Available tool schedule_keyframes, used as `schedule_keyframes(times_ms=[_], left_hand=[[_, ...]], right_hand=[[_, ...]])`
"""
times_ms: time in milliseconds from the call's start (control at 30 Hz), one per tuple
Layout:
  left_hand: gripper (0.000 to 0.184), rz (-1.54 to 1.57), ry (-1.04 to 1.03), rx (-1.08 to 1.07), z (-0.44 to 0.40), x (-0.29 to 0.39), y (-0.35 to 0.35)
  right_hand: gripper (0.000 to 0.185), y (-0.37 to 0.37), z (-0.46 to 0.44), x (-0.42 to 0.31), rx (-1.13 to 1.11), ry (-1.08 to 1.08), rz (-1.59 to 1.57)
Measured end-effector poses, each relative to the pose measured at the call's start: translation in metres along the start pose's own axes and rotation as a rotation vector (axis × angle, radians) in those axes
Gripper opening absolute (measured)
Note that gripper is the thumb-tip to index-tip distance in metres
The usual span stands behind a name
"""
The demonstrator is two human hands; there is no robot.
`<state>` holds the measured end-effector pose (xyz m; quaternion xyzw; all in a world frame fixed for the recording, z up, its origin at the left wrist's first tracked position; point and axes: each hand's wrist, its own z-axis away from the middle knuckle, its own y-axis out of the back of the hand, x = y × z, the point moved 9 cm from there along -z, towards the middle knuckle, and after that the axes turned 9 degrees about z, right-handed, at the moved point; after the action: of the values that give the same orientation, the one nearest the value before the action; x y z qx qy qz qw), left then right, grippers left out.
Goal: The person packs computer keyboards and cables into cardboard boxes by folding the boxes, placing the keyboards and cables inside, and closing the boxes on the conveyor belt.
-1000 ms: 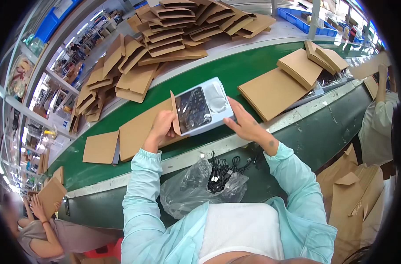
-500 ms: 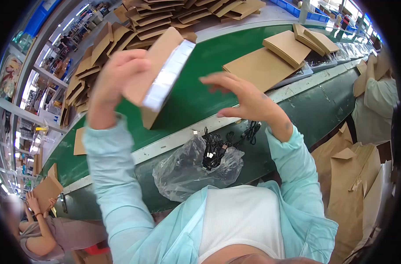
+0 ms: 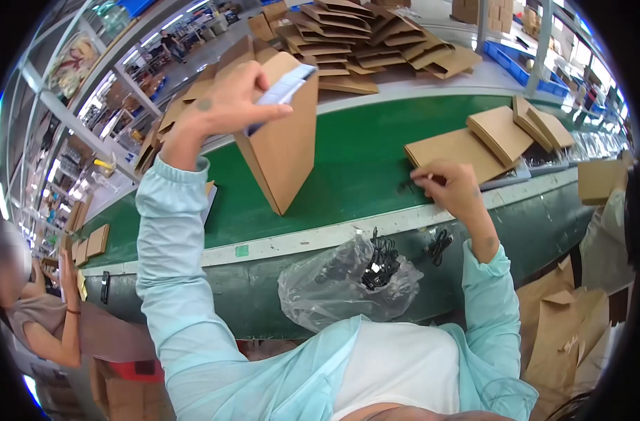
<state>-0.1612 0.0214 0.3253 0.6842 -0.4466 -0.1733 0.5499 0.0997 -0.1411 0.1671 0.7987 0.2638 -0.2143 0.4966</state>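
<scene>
My left hand [image 3: 229,102] is closed at the top of an open cardboard box [image 3: 286,151], its thumb stretched across the opening. Tilted, the box has its lower corner at the green belt, and a white and blue-grey insert [image 3: 286,85] shows inside. Over the belt's near side, my right hand [image 3: 455,188] pinches with thumb and fingers. A small dark thing [image 3: 407,186], blurred and perhaps a cable, shows at those fingertips. Below, a clear plastic bag [image 3: 320,288] holds coiled black cables [image 3: 380,265]. One cable bundle [image 3: 438,247] lies right of the bag.
The green conveyor belt [image 3: 355,140] runs across. Flat boxes [image 3: 502,133] lie on it at the right, beside plastic-wrapped items. Folded cardboard [image 3: 383,42] is heaped behind the belt. Co-workers sit at the left [image 3: 53,316] and right [image 3: 611,231]. Brown paper [image 3: 565,330] is at my right.
The box has moved right in view and turned more upright, its lower corner nearer the belt. My right hand went from open, fingers spread, to a pinch farther right. The camera view has shifted.
</scene>
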Motion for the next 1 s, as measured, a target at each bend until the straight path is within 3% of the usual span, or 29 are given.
schedule_keyframes(times_ms=[133,233,367,467,500,600,700,800,900,1000], left_hand=[[0.036,0.285,0.123,-0.035,-0.001,-0.002,-0.018],[0.034,0.379,0.140,-0.056,0.008,0.017,-0.028],[0.035,0.391,0.141,-0.051,0.015,0.024,-0.038],[0.027,0.447,0.154,-0.073,0.018,0.033,-0.041],[0.027,0.426,0.070,-0.059,0.016,0.034,-0.045],[0.029,0.369,-0.041,0.028,0.017,0.043,-0.045],[0.030,0.394,0.046,0.009,0.016,0.040,-0.047],[0.031,0.429,0.145,0.020,0.014,0.027,-0.047],[0.032,0.496,0.151,-0.006,0.013,0.019,-0.055],[0.034,0.292,-0.042,0.152,0.015,0.034,-0.044]], right_hand=[[0.024,0.021,-0.019,-0.090,0.466,0.221,-0.313],[0.025,0.007,-0.027,-0.116,0.605,0.260,-0.374],[0.024,-0.011,-0.028,-0.138,0.596,0.390,-0.237],[0.027,-0.033,-0.034,-0.142,0.424,0.453,-0.271],[0.026,-0.038,-0.038,-0.145,0.373,0.449,-0.256],[0.018,-0.041,-0.050,-0.139,0.300,0.329,-0.246],[0.019,-0.041,-0.055,-0.140,0.241,0.193,-0.114],[0.019,-0.045,-0.045,-0.148,0.355,0.314,-0.430],[0.026,-0.051,-0.041,-0.145,0.358,0.375,-0.237],[0.032,-0.042,-0.030,-0.160,0.374,0.445,0.069]])
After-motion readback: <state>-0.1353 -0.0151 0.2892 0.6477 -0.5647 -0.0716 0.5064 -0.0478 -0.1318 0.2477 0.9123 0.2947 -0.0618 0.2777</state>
